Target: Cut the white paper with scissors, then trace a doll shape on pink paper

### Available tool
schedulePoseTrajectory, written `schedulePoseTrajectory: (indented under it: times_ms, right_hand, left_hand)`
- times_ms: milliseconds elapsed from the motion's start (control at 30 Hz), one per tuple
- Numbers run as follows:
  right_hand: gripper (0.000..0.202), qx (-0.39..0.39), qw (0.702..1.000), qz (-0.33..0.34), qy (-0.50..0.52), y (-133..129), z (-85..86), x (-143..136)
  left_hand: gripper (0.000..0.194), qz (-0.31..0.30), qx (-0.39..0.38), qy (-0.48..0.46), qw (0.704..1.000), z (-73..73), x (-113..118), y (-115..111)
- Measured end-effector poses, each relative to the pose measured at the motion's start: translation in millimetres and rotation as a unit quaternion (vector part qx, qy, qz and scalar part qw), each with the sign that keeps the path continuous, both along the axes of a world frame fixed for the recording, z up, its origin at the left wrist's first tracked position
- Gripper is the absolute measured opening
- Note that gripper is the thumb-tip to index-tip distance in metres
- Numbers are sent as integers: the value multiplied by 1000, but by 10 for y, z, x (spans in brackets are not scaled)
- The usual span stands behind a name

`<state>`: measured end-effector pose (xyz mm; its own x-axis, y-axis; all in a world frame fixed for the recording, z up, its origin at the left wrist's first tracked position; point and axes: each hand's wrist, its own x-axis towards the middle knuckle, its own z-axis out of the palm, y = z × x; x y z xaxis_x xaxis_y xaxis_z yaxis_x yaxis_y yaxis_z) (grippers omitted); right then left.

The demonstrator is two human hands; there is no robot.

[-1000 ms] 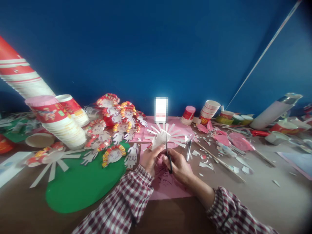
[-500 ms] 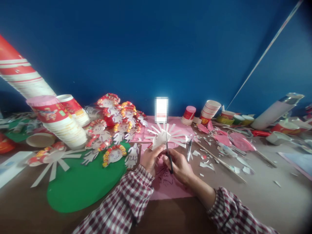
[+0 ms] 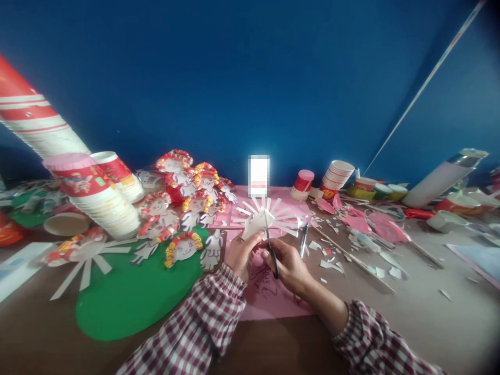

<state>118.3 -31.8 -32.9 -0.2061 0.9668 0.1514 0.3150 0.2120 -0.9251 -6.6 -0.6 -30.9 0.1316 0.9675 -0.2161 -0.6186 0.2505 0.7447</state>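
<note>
The left hand [image 3: 240, 256] pinches a small piece of white paper [image 3: 254, 224] between thumb and fingers, holding it above the middle of the pink paper [image 3: 253, 310]. The right hand [image 3: 287, 264] is closed around the dark handles of a pair of scissors [image 3: 275, 264], also above the pink paper, with the blades pointing away from the person and reaching up to the white paper; whether the blades are apart or pressed together I cannot tell. The two hands are close together, fingertips nearly meeting. White paper strips [image 3: 286, 224] fan out behind the held piece, over the far part of the pink paper. Dark handwriting marks the near part of the pink paper. Just right of the pink paper are a pen [image 3: 303, 239], white scraps [image 3: 332, 266] and a long thin stick [image 3: 359, 264]. To its left lies a green sheet [image 3: 136, 307], with a paper face [image 3: 186, 248] ringed in yellow and red on it and more paper dolls [image 3: 172, 169] grouped behind. Farther left of the pink paper leans a stack of paper cups [image 3: 111, 208]; a red cup [image 3: 302, 182] with a pink top stands at its far right corner.
</note>
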Motion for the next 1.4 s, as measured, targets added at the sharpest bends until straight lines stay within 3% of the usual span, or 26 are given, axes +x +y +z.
schedulePoseTrajectory:
  times_ms: [300, 567, 1133, 1400]
  right_hand:
    - [27, -10, 1000, 25, -8, 11, -12, 26]
    - [28, -23, 999, 31, -18, 0, 33, 37]
    - [27, -34, 998, 40, -21, 10, 25, 54]
    - [24, -33, 998, 41, -22, 4, 44, 51]
  left_hand:
    - [26, 14, -10, 63, 998, -40, -31, 40]
    - [24, -4, 12, 77, 997, -115, -60, 80]
    - [30, 10, 21, 59, 998, -104, -56, 100]
    - [34, 33, 16, 132, 991, -112, -74, 106]
